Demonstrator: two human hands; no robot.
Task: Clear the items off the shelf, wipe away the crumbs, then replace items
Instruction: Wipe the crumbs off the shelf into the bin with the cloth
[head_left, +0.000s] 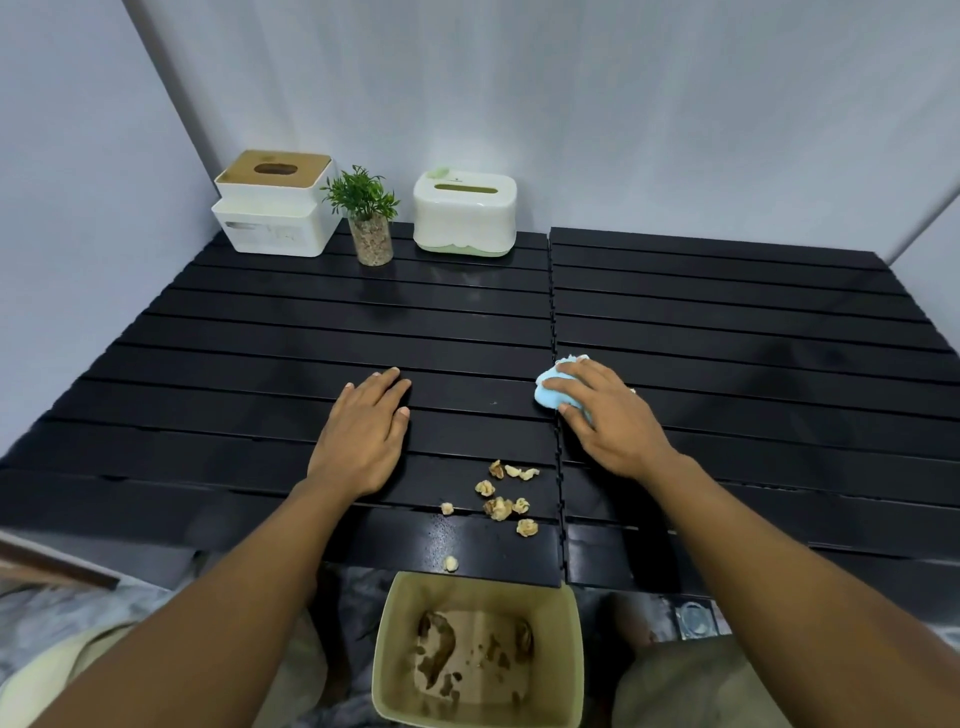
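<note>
Wiping is judged to be in hand: the cloth (551, 397) is gripped under the right hand (608, 415) on the shelf (727, 312), and the left hand (363, 431) is laid flat. Crumbs (501, 506) are gathered near the front edge; a sweep into the bin (387, 649) is called for next.

Your left hand (363, 431) lies flat, palm down, fingers straight and together toward 1 o'clock, forearm reaching in from 7 o'clock, your right hand (605, 415) grips a blue cloth (550, 397), fingers curled toward 10 o'clock, forearm in from 5 o'clock, both arms bare.
</note>
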